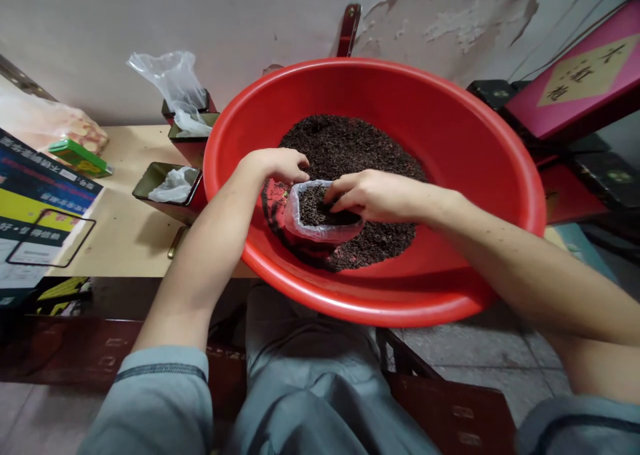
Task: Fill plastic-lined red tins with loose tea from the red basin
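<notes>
Dark loose tea leaves lie heaped in a large red plastic basin. Among them stands a small container lined with a clear plastic bag, filled near its top with the same leaves. Fingers of my right hand rest apart on the leaves inside the bag's mouth. Just beyond the bag's left rim is my left hand, its fingers bent and a gap showing between thumb and fingertips. Nothing shows in that hand. Most of the container's sides are hidden by the bag and leaves.
Left of the basin, tins with plastic liners stand on a pale wooden table. A green box and a printed carton lie farther left. A pink box is at right, and a peeling wall rises behind.
</notes>
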A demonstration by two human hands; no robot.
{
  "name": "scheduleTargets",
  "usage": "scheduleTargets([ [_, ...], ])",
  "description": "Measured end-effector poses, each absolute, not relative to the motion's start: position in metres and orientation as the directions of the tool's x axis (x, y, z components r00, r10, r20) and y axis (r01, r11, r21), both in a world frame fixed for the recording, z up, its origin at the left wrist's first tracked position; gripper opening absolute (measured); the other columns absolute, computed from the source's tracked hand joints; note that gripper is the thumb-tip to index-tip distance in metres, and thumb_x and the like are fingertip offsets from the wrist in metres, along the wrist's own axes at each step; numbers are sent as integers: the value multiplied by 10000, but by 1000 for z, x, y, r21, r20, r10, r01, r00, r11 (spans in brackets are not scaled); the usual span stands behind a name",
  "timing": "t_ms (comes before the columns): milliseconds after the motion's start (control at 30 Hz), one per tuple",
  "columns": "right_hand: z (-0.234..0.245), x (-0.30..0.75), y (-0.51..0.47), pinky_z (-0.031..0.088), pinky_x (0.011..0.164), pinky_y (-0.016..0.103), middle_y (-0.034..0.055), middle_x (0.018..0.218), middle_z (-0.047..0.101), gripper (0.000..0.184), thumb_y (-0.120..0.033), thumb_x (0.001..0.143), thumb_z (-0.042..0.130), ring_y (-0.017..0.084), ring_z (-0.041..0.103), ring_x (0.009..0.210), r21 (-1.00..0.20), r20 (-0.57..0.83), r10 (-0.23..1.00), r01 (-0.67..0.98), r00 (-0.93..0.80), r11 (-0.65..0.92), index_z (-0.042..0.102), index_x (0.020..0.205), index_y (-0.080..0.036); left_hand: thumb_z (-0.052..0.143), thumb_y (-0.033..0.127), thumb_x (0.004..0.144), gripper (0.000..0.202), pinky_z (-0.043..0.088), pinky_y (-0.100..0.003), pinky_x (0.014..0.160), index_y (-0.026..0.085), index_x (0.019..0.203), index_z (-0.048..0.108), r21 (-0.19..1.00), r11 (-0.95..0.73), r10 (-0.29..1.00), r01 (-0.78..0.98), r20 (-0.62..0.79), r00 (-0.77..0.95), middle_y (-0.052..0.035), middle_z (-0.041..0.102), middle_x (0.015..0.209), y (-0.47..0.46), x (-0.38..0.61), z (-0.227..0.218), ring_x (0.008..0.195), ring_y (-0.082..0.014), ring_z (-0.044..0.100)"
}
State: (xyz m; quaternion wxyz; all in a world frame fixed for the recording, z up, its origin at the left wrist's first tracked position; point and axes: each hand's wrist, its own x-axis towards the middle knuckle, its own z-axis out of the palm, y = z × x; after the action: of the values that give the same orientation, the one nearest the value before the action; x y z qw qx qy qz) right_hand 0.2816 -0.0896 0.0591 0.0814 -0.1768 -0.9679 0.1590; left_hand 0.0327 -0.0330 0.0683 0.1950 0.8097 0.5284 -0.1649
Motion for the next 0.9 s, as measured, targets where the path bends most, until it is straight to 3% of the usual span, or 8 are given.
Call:
scheduleTargets([
  [100, 70, 295, -84, 612, 1063, 419, 23, 1293, 807, 378, -192, 1001, 586, 235, 752, 1179, -409, 107, 411, 336, -905, 848, 838, 1260, -299, 516, 469, 1075, 604, 442, -348, 1190, 217, 1619, 584, 151, -345, 804, 926, -462, 375, -69, 684, 1552, -41, 35, 81, 1435, -309, 606],
  [167, 71, 304, -83, 591, 1121, 478, 61, 1419, 746, 460, -387, 1001, 679, 292, 713, 1289, -408, 118, 501, 418, -857, 812, 742, 1447, -293, 485, 560, 1082, 674, 430, -370, 1206, 204, 1653, 531, 181, -353, 816, 918, -420, 397, -89, 628, 1616, -55, 36, 91, 1473, -339, 575],
  [267, 55, 306, -91, 574, 1147, 522, 182, 1589, 581, 1056, -611, 836, 849, 387, 644, 1385, -392, 63, 594, 527, -802, 754, 434, 1717, -204, 663, 725, 929, 1051, 412, -395, 1228, 196, 1763, 303, 244, -462, 774, 853, -359, 522, -149, 516, 1710, -87, 38, 93, 1542, -404, 497],
  [333, 37, 301, -99, 573, 1138, 531, 229, 1572, 555, 1248, -615, 788, 875, 404, 641, 1365, -391, 41, 617, 556, -786, 734, 265, 1774, -155, 798, 708, 807, 1330, 400, -403, 1238, 162, 1798, 97, 259, -544, 729, 798, -325, 602, -217, 437, 1750, -107, 38, 82, 1575, -430, 450],
  [400, 21, 293, -105, 555, 1142, 562, 247, 1530, 571, 1245, -558, 796, 860, 416, 634, 1350, -384, 68, 626, 558, -777, 735, 218, 1771, -125, 856, 624, 764, 1455, 408, -441, 1229, 115, 1789, -44, 236, -582, 732, 778, -267, 628, -281, 421, 1736, -120, 37, 67, 1562, -455, 453],
  [500, 12, 283, -106, 519, 1153, 626, 270, 1551, 559, 1173, -474, 780, 843, 448, 600, 1370, -374, 134, 630, 550, -765, 747, 256, 1730, -115, 885, 489, 746, 1491, 451, -483, 1176, 68, 1767, -117, 218, -604, 737, 767, -213, 641, -335, 452, 1687, -119, 32, 54, 1493, -479, 511],
  [733, 26, 268, -88, 428, 1228, 657, 253, 1665, 482, 1156, -479, 748, 862, 472, 515, 1479, -396, 202, 656, 552, -727, 734, 288, 1692, -140, 893, 378, 709, 1474, 492, -495, 1126, 48, 1761, -86, 244, -589, 759, 770, -159, 631, -339, 525, 1609, -98, 16, 76, 1404, -489, 592],
  [900, 19, 258, -89, 451, 1212, 628, 270, 1636, 513, 1122, -419, 726, 854, 455, 552, 1444, -408, 194, 655, 547, -730, 731, 317, 1662, -112, 904, 374, 662, 1512, 495, -493, 1133, 72, 1769, -80, 221, -580, 766, 784, -182, 617, -332, 497, 1632, -96, 10, 67, 1447, -505, 556],
])
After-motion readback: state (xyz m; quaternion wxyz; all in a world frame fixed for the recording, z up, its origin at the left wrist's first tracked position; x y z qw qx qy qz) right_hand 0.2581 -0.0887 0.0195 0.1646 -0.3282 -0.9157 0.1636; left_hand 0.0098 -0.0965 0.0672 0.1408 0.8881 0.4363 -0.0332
